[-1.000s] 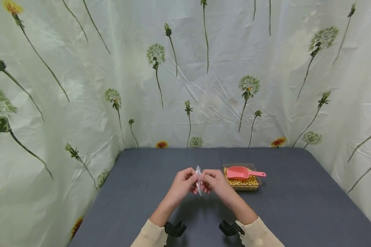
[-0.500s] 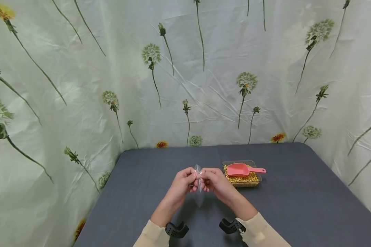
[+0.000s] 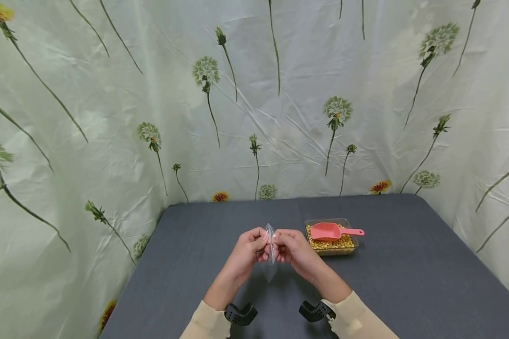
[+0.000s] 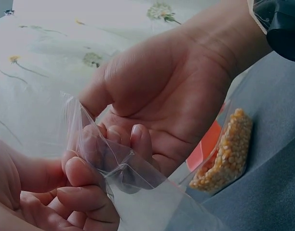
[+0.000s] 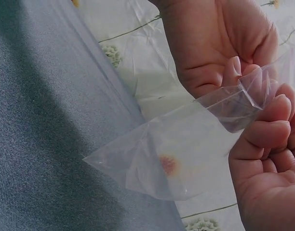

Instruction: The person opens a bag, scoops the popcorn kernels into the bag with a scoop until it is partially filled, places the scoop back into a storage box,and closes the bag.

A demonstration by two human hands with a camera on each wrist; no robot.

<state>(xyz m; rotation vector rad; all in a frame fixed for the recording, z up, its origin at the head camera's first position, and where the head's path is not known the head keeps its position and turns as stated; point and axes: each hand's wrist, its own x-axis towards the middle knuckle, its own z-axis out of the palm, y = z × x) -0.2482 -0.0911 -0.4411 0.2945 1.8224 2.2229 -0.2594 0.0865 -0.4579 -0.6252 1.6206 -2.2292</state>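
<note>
A clear plastic bag (image 5: pixel 147 159) is held up between both hands, its top edges pulled slightly apart and its lower end hanging to a pointed corner. My left hand (image 3: pixel 247 252) pinches one side near the top between thumb and curled fingers. On the opposite side my right hand (image 3: pixel 294 249) pinches the film the same way. The two hands' fingers almost meet around the bag in the left wrist view. Beyond the right hand, a clear rectangular container (image 3: pixel 336 253) holds yellow corn kernels (image 3: pixel 343 244). A pink scoop (image 3: pixel 325 231) lies on the kernels, its handle extending past the rim.
The hands are above a table with a dark grey cloth (image 3: pixel 394 273). A pale curtain (image 3: pixel 297 70) printed with dandelions hangs behind and beside it. Each wrist wears a black camera mount, one on the left (image 3: pixel 240 314) and one on the right (image 3: pixel 316 311).
The bag has turned and opened a little at the top between the hands, and its lower part now hangs down visibly. Both hands keep their grip. The head view has shifted slightly.
</note>
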